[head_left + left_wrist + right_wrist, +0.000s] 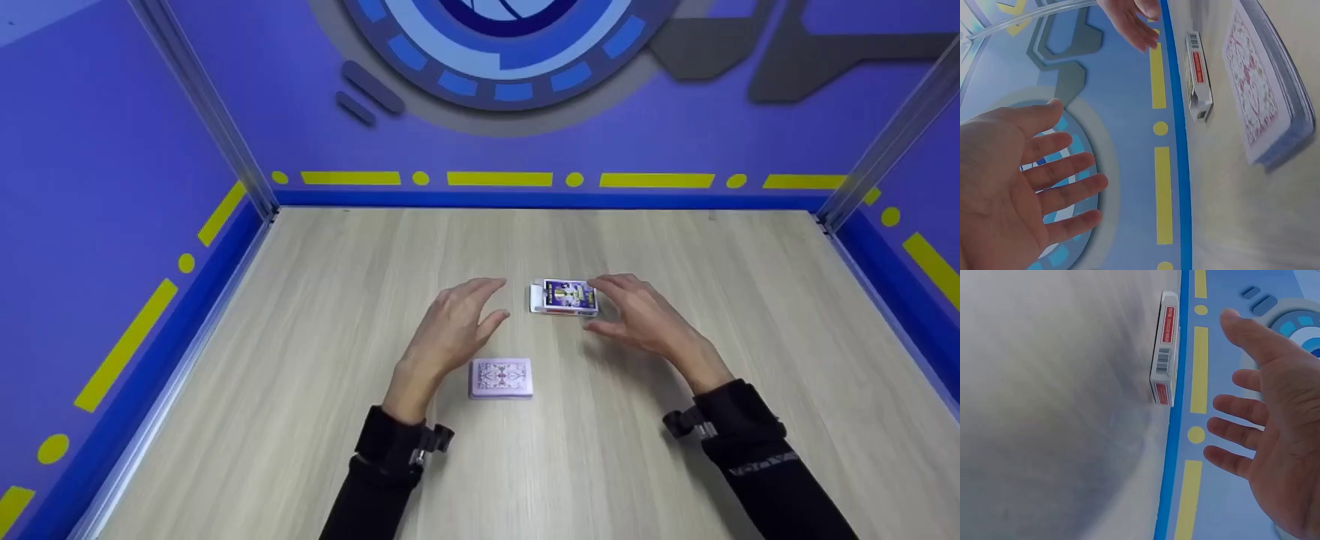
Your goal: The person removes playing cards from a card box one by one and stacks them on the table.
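Booth-like workstation: wood-grain table (262,390) hemmed left, right and far by blue-purple panels (300,135) with yellow dashes (499,179); metal posts (206,105) at both far corners.

I have a lane at six o'clock from the card deck (501,378), running between the left sleeve (371,495) and right sleeve (787,487). The left hand (452,316) blocks eleven and the card box (570,298) one, with a slim gap between; whether the right hand (643,313) touches the box's three-o'clock end, I can't quite tell. The back wall (637,154) bars twelve.
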Demonstrator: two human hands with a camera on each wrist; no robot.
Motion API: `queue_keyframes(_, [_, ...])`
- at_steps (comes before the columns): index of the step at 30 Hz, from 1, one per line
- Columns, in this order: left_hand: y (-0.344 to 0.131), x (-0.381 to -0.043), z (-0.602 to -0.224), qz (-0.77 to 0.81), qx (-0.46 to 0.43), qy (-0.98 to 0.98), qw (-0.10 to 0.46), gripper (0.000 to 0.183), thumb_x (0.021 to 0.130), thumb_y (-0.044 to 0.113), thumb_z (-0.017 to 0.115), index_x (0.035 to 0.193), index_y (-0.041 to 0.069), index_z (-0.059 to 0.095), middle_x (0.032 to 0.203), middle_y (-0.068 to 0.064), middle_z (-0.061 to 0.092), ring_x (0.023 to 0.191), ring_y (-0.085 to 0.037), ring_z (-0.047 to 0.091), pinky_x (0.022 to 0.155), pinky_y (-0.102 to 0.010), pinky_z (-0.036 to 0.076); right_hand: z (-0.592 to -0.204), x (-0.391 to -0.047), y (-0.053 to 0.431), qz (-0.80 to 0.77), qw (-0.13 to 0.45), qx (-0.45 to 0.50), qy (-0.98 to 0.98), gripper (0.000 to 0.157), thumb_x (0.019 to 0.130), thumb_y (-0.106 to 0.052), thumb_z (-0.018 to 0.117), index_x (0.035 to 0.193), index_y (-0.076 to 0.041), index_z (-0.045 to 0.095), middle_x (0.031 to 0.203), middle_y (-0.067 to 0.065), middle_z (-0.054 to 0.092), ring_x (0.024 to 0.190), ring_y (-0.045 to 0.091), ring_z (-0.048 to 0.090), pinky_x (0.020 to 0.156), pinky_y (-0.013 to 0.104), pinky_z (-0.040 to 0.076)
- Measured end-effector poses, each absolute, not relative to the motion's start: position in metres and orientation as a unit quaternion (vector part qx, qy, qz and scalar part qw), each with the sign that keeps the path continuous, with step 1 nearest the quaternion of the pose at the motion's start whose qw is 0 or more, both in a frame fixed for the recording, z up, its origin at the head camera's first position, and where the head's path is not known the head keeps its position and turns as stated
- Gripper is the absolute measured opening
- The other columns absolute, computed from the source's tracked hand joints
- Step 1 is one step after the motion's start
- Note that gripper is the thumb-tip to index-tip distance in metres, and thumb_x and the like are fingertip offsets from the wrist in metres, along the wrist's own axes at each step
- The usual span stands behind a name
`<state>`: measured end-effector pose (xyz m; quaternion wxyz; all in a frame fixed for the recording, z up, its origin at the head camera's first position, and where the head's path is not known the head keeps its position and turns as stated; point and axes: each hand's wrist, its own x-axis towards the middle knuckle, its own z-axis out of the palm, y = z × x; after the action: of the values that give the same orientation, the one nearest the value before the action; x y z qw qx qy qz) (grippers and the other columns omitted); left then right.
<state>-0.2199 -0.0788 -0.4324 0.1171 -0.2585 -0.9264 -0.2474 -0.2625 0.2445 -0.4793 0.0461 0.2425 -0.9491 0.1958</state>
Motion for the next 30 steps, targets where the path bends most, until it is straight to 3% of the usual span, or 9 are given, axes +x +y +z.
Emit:
queue_keyframes(7, [-0.069,-0.22,-0.434,-0.261,-0.254,-0.928,0.085,0.047,0.103,0.03,0.066,0.145,0.008,0.058,0.143,-0.012,0.061,0.131,-0.027,0.058,0.11,-0.042,0.045,-0.489,-0.277,0.23,0.203,0.027,0.243,-0.948,0.078,0.086,-0.041,0.084,0.147,-0.003,0.054,0.147,0.021,0.054,0.136,0.04,0.049,0.112,0.057,0.038])
queue_keyframes(30, [-0.067,-0.222,-0.442,-0.288,-0.261,-0.916,0.096,0.043,0.102,0.027,0.066,0.141,0.009,0.062,0.138,-0.011,0.064,0.126,-0.027,0.062,0.107,-0.04,0.048,-0.507,-0.308,0.202,0.182,0.014,0.244,-0.952,0.067,0.09,-0.023,0.082,0.143,0.006,0.054,0.14,0.029,0.057,0.128,0.044,0.053,0.107,0.058,0.043])
